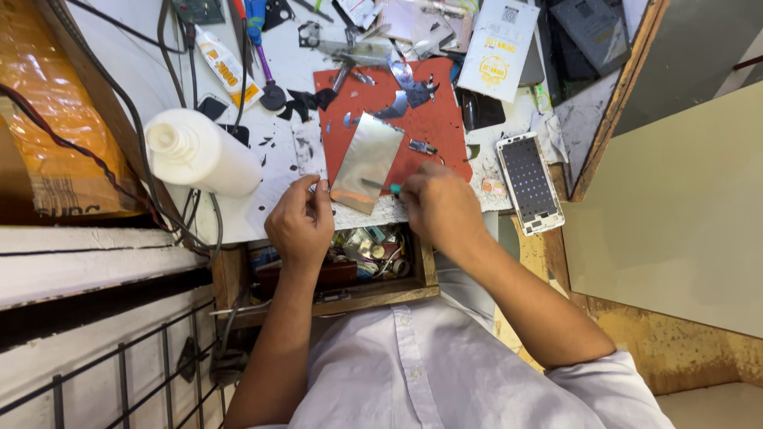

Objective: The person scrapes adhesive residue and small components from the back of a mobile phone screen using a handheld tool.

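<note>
A thin silvery rectangular panel [367,161] lies tilted on a red work mat [433,119] at the near edge of a white workbench [143,71]. My left hand [300,220] pinches the panel's near left corner. My right hand [439,204] is closed around a small tool with a teal handle [394,188]; its thin metal tip rests on the panel's lower right part. Shiny foil scraps and dark torn pieces lie scattered on the mat beyond the panel.
A white plastic bottle [195,151] lies left of the mat. A phone frame with a dotted back [530,182] sits to the right. An open drawer [350,266] of small parts is below my hands. Cables, a glue tube [225,67] and boxes crowd the far bench.
</note>
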